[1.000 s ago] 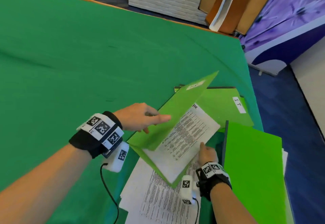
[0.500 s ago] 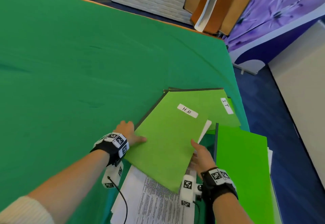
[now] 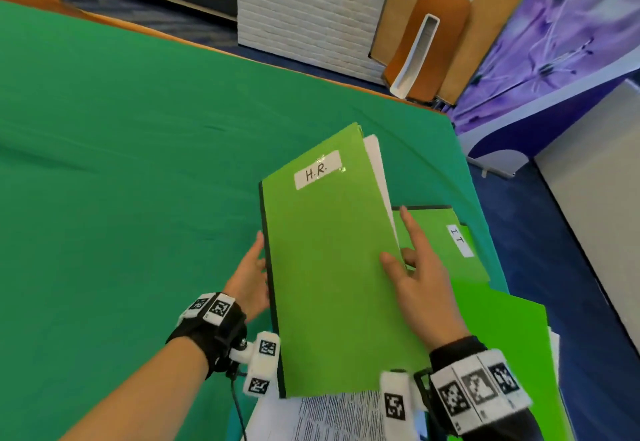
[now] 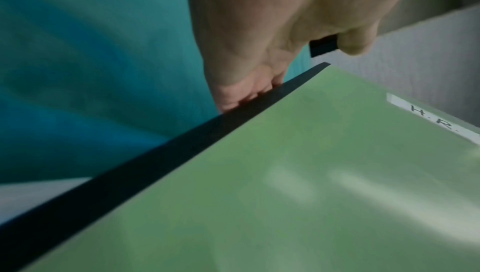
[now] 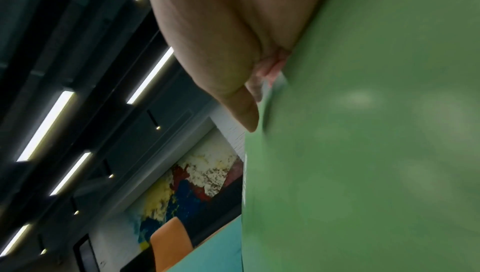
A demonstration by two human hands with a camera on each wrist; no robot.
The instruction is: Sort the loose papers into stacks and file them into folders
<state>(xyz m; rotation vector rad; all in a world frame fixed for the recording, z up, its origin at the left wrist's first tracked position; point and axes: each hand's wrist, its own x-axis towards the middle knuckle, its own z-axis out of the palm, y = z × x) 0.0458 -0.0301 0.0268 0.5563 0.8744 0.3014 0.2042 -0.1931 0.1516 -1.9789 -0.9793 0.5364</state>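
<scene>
A bright green folder labelled H.R. is closed and tilted up off the green table, with white sheets showing at its right edge. My left hand grips its black spine, fingers tucked behind it. My right hand pinches the folder's open edge, thumb on the front cover and fingers behind, index finger stretched out. Both wrist views show the same green cover close up. Under it lie loose printed papers.
A green folder labelled IT lies flat behind my right hand. An unlabelled green folder lies on more sheets at the table's right edge. Beyond the table stand a white brick-pattern block and wooden boards.
The H.R. folder was open with a printed sheet in it, then was closed flat. Now both hands have raised it and turned it upright.
</scene>
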